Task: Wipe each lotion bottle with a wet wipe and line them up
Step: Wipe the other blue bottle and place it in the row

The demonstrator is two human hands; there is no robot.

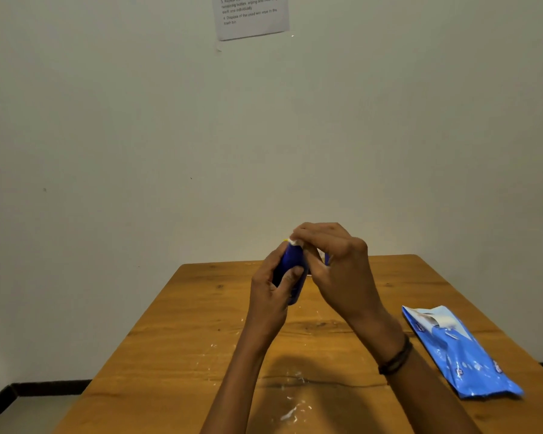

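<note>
The left hand (271, 288) is wrapped around a small dark-blue plastic lotion bottle (290, 270), thumb pressed across its front and fingers closed behind, holding it upright and lifted clear of the wooden table (201, 324). Held in the air like that, every side of the bottle can be reached, and the left hand acts as a steady clamp while the other does the work.

The right hand (333, 261) curls over the bottle's top from about 2 o'clock, fingertips pinched on a small scrap of white wet wipe (294, 242) pressed against the cap end. I judge this to be the wiping step, working on the top of the bottle.

A sliver of blue (326, 259) shows just behind the right hand, at 12 o'clock on the table; it may be another bottle, but it is too hidden to tell.

The flat blue-and-white plastic wipe packet (461, 352) lies at 4 o'clock on the table, well apart from the hands, flap peeled open so a fresh wipe stays within the right hand's reach. White smears (295, 408) mark the table at 6 o'clock.
</note>
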